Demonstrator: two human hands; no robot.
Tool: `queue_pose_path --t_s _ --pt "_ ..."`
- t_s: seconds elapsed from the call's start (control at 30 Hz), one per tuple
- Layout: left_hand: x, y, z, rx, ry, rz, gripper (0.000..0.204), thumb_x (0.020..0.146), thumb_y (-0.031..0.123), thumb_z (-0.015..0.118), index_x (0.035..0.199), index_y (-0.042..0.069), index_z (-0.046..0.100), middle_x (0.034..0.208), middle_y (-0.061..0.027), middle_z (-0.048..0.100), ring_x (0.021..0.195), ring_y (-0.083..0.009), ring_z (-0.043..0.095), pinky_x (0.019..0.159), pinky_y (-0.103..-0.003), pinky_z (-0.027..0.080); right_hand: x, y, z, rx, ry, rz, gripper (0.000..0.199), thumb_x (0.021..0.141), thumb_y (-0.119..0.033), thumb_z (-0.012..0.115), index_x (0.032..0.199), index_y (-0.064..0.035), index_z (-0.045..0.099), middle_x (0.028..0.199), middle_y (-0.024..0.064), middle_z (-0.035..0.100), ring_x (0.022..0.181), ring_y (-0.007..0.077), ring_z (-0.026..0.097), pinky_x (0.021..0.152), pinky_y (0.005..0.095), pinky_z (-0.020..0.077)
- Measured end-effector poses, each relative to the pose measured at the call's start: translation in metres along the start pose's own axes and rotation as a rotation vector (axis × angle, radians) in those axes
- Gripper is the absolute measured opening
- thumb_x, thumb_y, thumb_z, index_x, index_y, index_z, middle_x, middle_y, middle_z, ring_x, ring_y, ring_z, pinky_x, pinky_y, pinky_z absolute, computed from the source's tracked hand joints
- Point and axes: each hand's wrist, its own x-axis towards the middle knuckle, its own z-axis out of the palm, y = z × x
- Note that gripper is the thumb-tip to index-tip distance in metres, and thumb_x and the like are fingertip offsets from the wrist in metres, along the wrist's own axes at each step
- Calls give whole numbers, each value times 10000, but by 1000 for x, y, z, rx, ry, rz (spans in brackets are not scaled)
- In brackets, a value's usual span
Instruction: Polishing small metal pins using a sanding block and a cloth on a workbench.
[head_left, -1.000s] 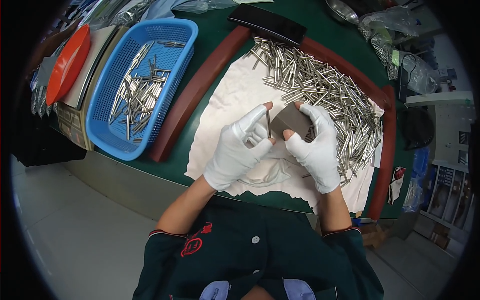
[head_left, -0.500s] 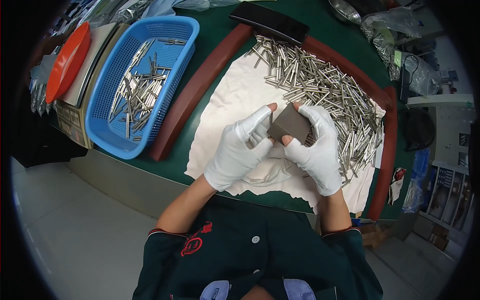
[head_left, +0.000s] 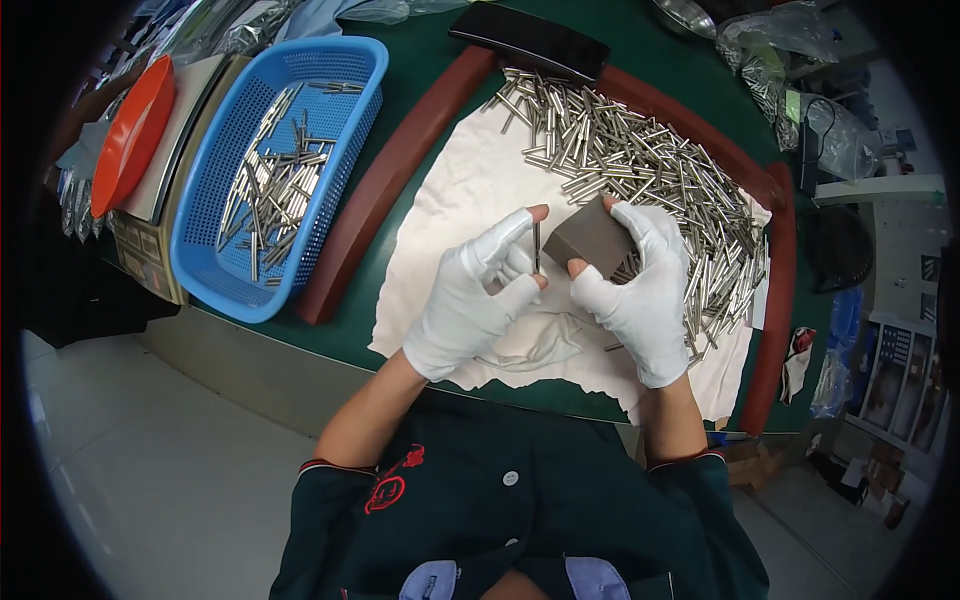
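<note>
Both hands wear white gloves with bare thumb and index fingertips. My left hand [head_left: 475,290] pinches a thin metal pin [head_left: 537,248] by its two ends, between thumb and index finger. My right hand [head_left: 640,290] grips a grey-brown block [head_left: 592,240], just right of the pin and apart from it. The block looks like a sanding or polishing block, though its exact kind is unclear. A large heap of metal pins [head_left: 640,160] lies beyond and to the right of my right hand, on a pale cloth [head_left: 430,240].
Dark red wooden bars [head_left: 400,170] frame the cloth on the green table [head_left: 420,60]. To the left stands a blue basket [head_left: 345,180] holding more pins, beside an orange dish [head_left: 133,135]. A black phone-like device [head_left: 530,42] rests on the far bar. Plastic bags [head_left: 790,40] lie far right.
The block has moved right, away from the pin, with my right hand still gripping it. My left hand has shifted slightly left, and the pin now shows plainly between its fingertips.
</note>
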Motion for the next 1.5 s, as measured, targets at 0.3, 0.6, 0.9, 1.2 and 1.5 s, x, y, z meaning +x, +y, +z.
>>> queue_pose_path --t_s 0.3,0.6,0.9,1.2,1.5 --pt "4 11 -3 -224 -47 -203 682 825 -105 599 1448 1 344 824 -44 609 733 -101 618 678 -231 518 4 4 -13 208 -9 147 520 689 -160 741 1143 51 599 1070 110 592 992 195 575 915 303 449" --pt "3 13 -4 -117 -64 -201 667 835 -95 549 1459 26 347 846 -21 546 735 -67 532 687 -214 489 3 4 -7 375 35 199 581 658 -230 768 1142 42 595 1046 123 594 987 228 579 887 325 454" --pt "3 7 -4 65 -162 -100 582 866 -45 493 1436 -4 379 977 -10 560 729 -54 458 683 -191 414 0 -5 -13 987 -222 343 818 742 -493 761 1307 37 499 1230 92 556 1127 168 528 980 294 399" --pt "6 22 -12 371 -233 41 532 798 25 523 1323 -52 472 814 -254 596 738 -385 608 692 -418 471 3 -8 -15 1020 -316 386 804 764 -514 720 1308 36 503 1224 111 568 1128 177 537 981 296 400" --pt "11 28 -14 -14 -134 -253 302 909 -3 504 1205 -52 542 873 -84 640 749 -113 589 697 -234 488 2 -10 -14 1068 -273 418 780 787 -523 686 1302 36 510 1204 112 577 1115 172 543 970 292 406"
